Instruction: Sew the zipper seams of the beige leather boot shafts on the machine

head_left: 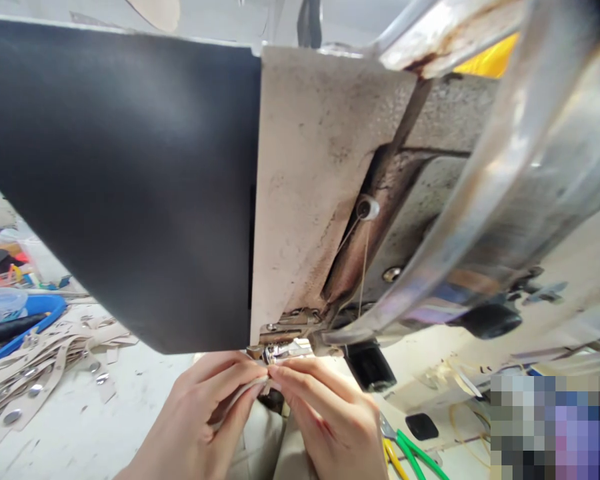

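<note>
The large head of a sewing machine fills the upper middle, with a thread running down past a small white roller. Below its needle area, both hands meet over light fabric. My left hand pinches a folded beige piece between thumb and fingers. My right hand is closed, its fingertips pressed against the same small spot close to the metal presser parts; what lies between these fingertips is too small to name. Beige cloth hangs beneath and between the hands.
Beige straps with metal snaps are piled on the white table at left, beside a blue tray. Green-handled scissors lie right of my right hand. A curved clear guard crosses the right side.
</note>
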Demonstrator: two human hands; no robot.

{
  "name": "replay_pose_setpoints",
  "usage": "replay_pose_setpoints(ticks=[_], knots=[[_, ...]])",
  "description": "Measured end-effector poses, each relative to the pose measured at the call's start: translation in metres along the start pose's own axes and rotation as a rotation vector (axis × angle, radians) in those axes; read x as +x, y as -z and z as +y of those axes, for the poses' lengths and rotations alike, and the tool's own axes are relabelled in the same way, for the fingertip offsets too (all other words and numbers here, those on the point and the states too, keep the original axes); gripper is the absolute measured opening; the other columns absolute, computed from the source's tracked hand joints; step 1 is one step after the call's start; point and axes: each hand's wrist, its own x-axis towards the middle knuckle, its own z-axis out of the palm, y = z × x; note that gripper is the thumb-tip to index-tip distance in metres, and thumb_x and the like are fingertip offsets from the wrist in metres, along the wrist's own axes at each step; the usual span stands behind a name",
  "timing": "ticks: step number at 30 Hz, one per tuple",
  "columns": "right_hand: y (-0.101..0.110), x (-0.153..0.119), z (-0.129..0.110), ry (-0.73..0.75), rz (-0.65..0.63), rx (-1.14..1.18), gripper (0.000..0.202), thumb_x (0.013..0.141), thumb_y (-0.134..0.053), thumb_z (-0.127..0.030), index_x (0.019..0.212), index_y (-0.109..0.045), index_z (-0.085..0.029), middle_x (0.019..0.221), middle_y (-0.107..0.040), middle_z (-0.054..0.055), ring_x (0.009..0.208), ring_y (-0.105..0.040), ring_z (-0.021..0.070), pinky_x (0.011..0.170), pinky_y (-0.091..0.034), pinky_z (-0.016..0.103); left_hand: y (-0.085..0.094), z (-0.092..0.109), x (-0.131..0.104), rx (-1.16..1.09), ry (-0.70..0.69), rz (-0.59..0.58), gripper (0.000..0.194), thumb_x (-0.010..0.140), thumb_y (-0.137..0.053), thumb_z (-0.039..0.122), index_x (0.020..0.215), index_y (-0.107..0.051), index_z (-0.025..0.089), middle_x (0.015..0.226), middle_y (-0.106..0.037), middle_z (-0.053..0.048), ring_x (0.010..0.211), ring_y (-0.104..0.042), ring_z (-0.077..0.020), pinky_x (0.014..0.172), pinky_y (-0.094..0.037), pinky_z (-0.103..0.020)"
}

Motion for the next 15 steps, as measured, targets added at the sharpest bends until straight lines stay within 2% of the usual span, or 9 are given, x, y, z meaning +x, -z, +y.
replay_pose_setpoints(ticks=[2, 5, 7, 8, 11, 13, 15], knots=[[-0.001, -0.001, 0.000, 0.023, 0.004, -0.037, 0.025, 0.091, -0.063, -0.006, 0.108, -0.075, -0.019, 0.098, -0.079, 0.004, 0.081, -0.075, 0.0140, 0.075, -0.060, 0.021, -0.002, 0.000, -0.001, 0.030, 0.005, 0.015, 0.025, 0.092, -0.062, 0.018, 0.114, -0.067, 0.027, 0.105, -0.072, 0.000, 0.093, -0.073, -0.0095, 0.082, -0.059, -0.014], [-0.002, -0.003, 0.002, 0.032, 0.008, -0.043, 0.025, 0.091, -0.063, -0.005, 0.108, -0.075, -0.019, 0.097, -0.079, 0.004, 0.081, -0.076, 0.0143, 0.077, -0.061, 0.022, -0.005, -0.001, 0.001, 0.099, -0.022, 0.109, 0.016, 0.090, -0.068, 0.023, 0.104, -0.067, 0.029, 0.095, -0.072, 0.006, 0.085, -0.073, -0.0088, 0.078, -0.059, -0.014], [-0.002, -0.003, 0.003, 0.039, 0.011, -0.029, 0.023, 0.091, -0.063, -0.006, 0.106, -0.075, -0.019, 0.095, -0.079, 0.004, 0.081, -0.076, 0.0146, 0.077, -0.061, 0.021, -0.005, -0.001, 0.000, 0.166, -0.123, 0.121, 0.010, 0.097, -0.061, 0.020, 0.103, -0.066, 0.025, 0.091, -0.073, 0.004, 0.080, -0.072, -0.0089, 0.073, -0.058, -0.015], [-0.001, -0.003, 0.003, 0.046, -0.001, -0.019, 0.022, 0.092, -0.064, -0.007, 0.107, -0.075, -0.018, 0.095, -0.080, 0.004, 0.081, -0.076, 0.0152, 0.077, -0.062, 0.021, -0.005, -0.001, -0.002, 0.225, -0.214, 0.139, 0.013, 0.100, -0.054, 0.017, 0.105, -0.066, 0.021, 0.092, -0.074, 0.000, 0.082, -0.073, -0.0104, 0.074, -0.058, -0.017], [0.004, -0.002, 0.005, 0.082, -0.059, -0.037, 0.020, 0.094, -0.063, -0.010, 0.108, -0.076, -0.015, 0.096, -0.080, 0.008, 0.082, -0.077, 0.0169, 0.076, -0.063, 0.021, -0.004, 0.000, -0.009, 0.437, -0.464, 0.204, 0.025, 0.100, -0.042, 0.007, 0.113, -0.064, 0.008, 0.104, -0.077, -0.012, 0.098, -0.074, -0.0184, 0.086, -0.058, -0.026], [0.009, -0.002, 0.005, 0.132, -0.104, -0.110, 0.020, 0.097, -0.060, -0.013, 0.110, -0.076, -0.014, 0.098, -0.081, 0.009, 0.082, -0.078, 0.0174, 0.075, -0.064, 0.022, -0.005, 0.001, -0.013, 0.488, -0.496, 0.223, 0.029, 0.098, -0.040, 0.004, 0.115, -0.064, 0.006, 0.110, -0.076, -0.013, 0.108, -0.071, -0.0200, 0.096, -0.056, -0.028], [0.012, -0.003, 0.007, 0.218, -0.139, -0.197, 0.023, 0.100, -0.055, -0.014, 0.110, -0.076, -0.014, 0.098, -0.081, 0.010, 0.082, -0.078, 0.0176, 0.073, -0.064, 0.022, -0.007, 0.003, -0.014, 0.460, -0.462, 0.194, 0.030, 0.099, -0.040, 0.005, 0.115, -0.065, 0.009, 0.111, -0.076, -0.009, 0.109, -0.071, -0.0170, 0.101, -0.053, -0.026]])
